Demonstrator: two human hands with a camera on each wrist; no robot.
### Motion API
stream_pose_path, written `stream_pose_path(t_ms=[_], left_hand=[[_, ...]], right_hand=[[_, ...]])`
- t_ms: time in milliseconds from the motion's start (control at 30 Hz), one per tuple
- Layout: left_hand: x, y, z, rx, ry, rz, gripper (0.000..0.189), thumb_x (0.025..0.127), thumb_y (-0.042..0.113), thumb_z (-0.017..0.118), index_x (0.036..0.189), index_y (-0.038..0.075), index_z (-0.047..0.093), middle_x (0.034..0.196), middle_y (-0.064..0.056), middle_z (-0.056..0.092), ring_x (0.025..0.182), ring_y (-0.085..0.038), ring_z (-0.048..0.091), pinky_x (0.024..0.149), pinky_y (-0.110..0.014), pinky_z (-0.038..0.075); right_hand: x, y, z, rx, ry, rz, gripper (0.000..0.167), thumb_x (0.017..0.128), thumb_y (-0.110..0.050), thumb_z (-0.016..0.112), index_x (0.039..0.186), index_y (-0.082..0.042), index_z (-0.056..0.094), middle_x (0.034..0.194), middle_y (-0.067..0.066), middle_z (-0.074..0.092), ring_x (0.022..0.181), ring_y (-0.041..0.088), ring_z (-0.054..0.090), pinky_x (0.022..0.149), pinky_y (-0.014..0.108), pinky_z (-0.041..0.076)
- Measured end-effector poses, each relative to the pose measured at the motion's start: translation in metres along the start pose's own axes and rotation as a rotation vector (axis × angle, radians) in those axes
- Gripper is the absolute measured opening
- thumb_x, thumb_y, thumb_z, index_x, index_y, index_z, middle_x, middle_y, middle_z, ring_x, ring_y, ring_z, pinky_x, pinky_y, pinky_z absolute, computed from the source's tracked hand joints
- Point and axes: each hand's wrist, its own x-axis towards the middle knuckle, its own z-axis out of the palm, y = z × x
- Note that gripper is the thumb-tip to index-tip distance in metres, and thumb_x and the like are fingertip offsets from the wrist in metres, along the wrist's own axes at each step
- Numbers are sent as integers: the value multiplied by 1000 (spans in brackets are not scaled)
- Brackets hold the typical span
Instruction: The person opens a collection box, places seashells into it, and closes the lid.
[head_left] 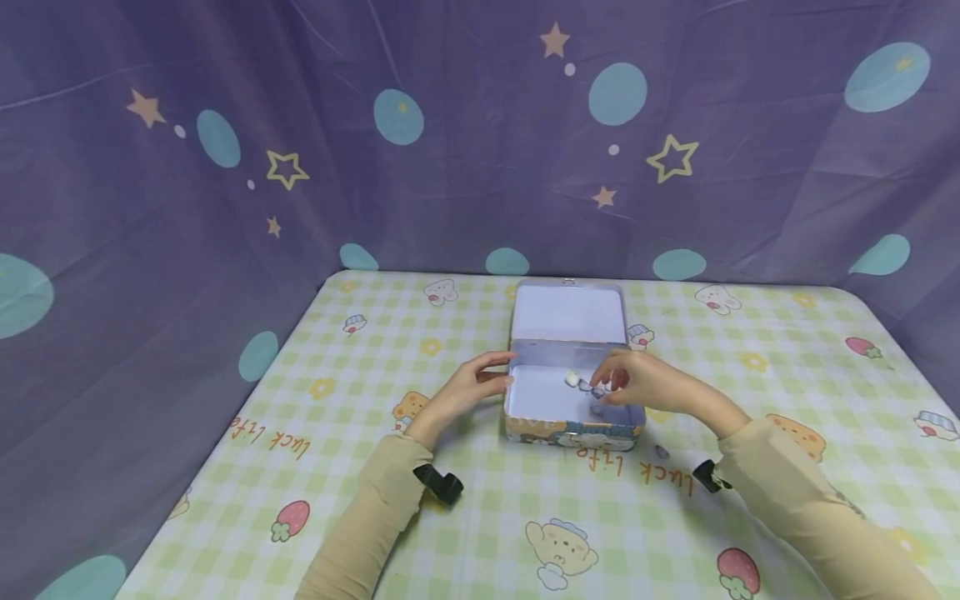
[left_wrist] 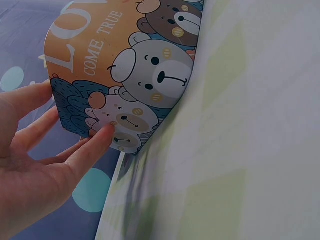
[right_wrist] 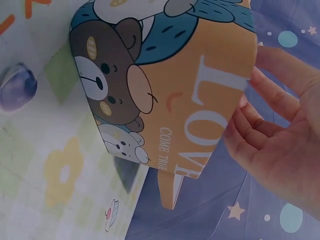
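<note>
A hinged tin box [head_left: 573, 433] with its lid [head_left: 568, 312] raised stands on the table. Bears and lettering are printed on its outer walls, and the inside is white. Several small stones, among them a whitish stone [head_left: 572, 378], lie in its right half. My left hand [head_left: 468, 387] rests its fairly straight fingertips against the box's left wall. Over the right wall reaches my right hand [head_left: 645, 383], fingers bent down among the stones. The right wrist view hides its fingertips behind the wall, so a grip on a stone cannot be made out.
A single purplish translucent stone [right_wrist: 19, 87] lies on the table outside the box, near its front right corner. A green checked cloth [head_left: 420, 550] with printed figures covers the table. Behind and at the sides hangs a purple curtain [head_left: 480, 167].
</note>
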Motion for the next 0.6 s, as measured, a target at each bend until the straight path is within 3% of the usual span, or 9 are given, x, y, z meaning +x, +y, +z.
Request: stream_pose_path(t_ms=[367,600], left_hand=[[1,-1,0,-3,-2,5,44,87,10,56,129,2,43,133,-19,39,115,-33,46,89,-31,47],[0,-2,0,-8,-1,4,43,87,10,55,128,2,44,133,-18,40,115,-33,45,88,-31,47]], right_hand=[[-6,-2,-5,-11,22,-6,18,78,-10,67,95,-5,65,93,8,59,79,18,56,68,32,51],[-16,-2,-8,-39,73,-32,15,77,-10,67,92,-9,65,89,1,58,78,19,56,68,34,51]])
